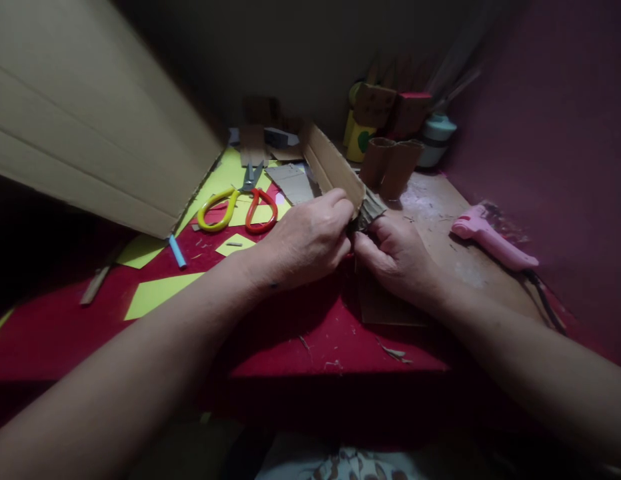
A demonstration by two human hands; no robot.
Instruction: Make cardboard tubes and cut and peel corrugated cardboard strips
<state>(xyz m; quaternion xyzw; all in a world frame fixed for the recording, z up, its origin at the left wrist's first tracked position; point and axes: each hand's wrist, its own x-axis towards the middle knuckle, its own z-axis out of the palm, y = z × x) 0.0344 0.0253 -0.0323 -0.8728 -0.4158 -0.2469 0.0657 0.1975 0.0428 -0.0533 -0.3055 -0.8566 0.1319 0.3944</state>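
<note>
A long strip of brown cardboard [333, 163] slants away from me over the middle of the table, its near end torn and showing layers. My left hand [315, 233] is closed on that near end, fingers curled and pressed together. Beside it my right hand [397, 257] pinches the ragged edge, thumb against the bent fingers. The two hands almost touch. Scissors [251, 181] with one yellow and one red handle lie with blades apart, left of the strip. A flat cardboard piece [390, 303] lies under my right hand.
A pink glue gun [495, 238] with a dark cord rests at right on a brown board [463, 267]. Cardboard tubes [393, 167] and a teal-lidded jar [435, 140] stand behind. At left rises a large cardboard panel [95, 120]. Yellow paper [157, 293] and scraps litter the red table [290, 353].
</note>
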